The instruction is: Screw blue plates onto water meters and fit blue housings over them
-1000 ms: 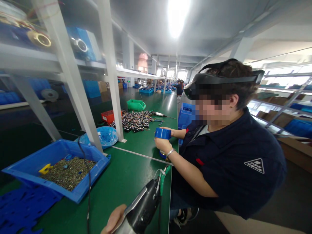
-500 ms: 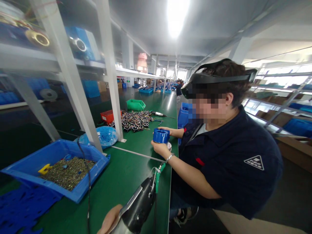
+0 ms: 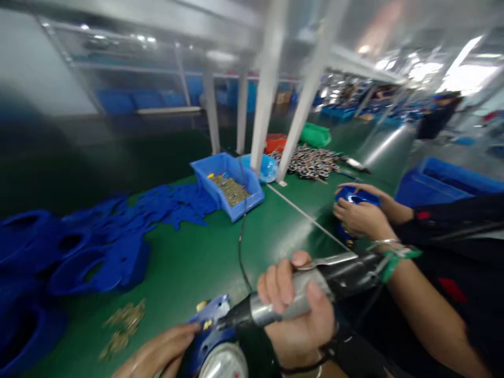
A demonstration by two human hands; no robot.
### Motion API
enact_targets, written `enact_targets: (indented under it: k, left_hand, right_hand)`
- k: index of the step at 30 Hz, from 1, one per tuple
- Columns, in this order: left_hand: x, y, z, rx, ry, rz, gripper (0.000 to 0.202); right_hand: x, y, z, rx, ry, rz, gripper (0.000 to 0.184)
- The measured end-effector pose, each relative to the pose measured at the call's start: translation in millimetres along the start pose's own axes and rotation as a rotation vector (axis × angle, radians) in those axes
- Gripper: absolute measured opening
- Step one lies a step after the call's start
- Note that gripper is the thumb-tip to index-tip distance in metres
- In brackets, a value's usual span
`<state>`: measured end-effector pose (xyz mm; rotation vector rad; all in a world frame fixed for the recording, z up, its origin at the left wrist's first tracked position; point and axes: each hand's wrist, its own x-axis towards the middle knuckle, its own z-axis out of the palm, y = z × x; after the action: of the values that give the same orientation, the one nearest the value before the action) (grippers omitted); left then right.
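Head view: the camera has swung down and left since half a second ago, so the co-worker's face is gone and the green tabletop (image 3: 177,262) fills the frame. The right hand (image 3: 299,315) is wrapped tight round the electric screwdriver (image 3: 291,299), now fully in sight at the near edge, tip down on a small blue part (image 3: 208,320). The left hand (image 3: 157,354) has come into view, fingertips pressed on that part, loosely curled. Loose screws (image 3: 122,325) lie just left. The blue screw bin (image 3: 228,184) sits mid-table. At the right edge, the co-worker's hands (image 3: 360,215) hold a blue ring (image 3: 356,197).
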<state>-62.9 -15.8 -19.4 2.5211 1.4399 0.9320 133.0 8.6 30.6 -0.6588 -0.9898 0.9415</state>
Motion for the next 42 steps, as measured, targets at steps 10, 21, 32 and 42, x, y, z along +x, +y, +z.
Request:
enact_targets:
  k: [10,21,32,42]
  left_hand:
    - [-39,21,-29.7,-0.309,0.278,-0.143,0.024]
    - [-48,54,30.9,-0.321,0.258,0.127,0.034]
    - [-45,54,38.5,-0.456,0.302,0.111,0.009]
    - [-44,54,38.4,-0.446,0.357,0.113,0.009]
  right_hand:
    - [-8,-21,19,0.291,-0.004,0.167,0.023]
    - [-3,-36,36,0.005,-0.29,0.15,0.018]
    - [-3,-25,52,-0.09,-0.57,0.154,0.016]
    - [-8,-15,52,-0.127,-0.669,0.164,0.02]
